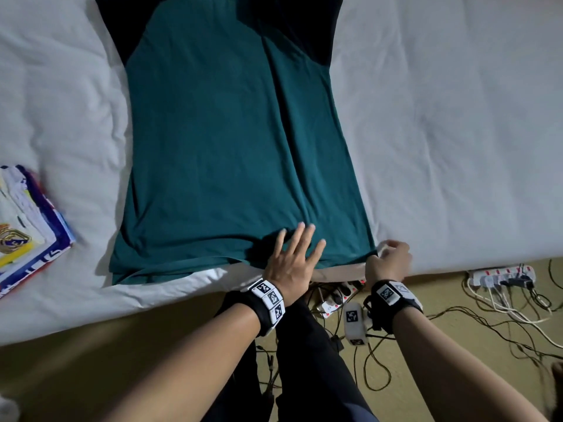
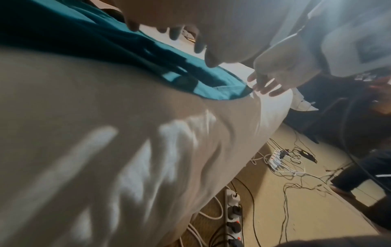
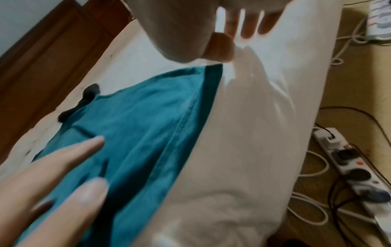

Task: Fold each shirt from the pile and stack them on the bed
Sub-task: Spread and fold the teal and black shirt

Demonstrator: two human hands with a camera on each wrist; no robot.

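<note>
The left hand [image 1: 289, 263] lies flat, fingers spread, on the teal shirt's [image 1: 231, 153] hem — the right hand [image 1: 391, 263] curls at its corner, grip unclear — on the bed [image 1: 457, 132].

Down on the tan carpeted floor [image 1: 152, 360] by the bedside sat a couple of white power strips [image 1: 502, 277] loaded with plugs, plus a messy tangle of black and white cables [image 1: 487, 321]. A brown wooden door [image 3: 42, 66] stood behind.
</note>
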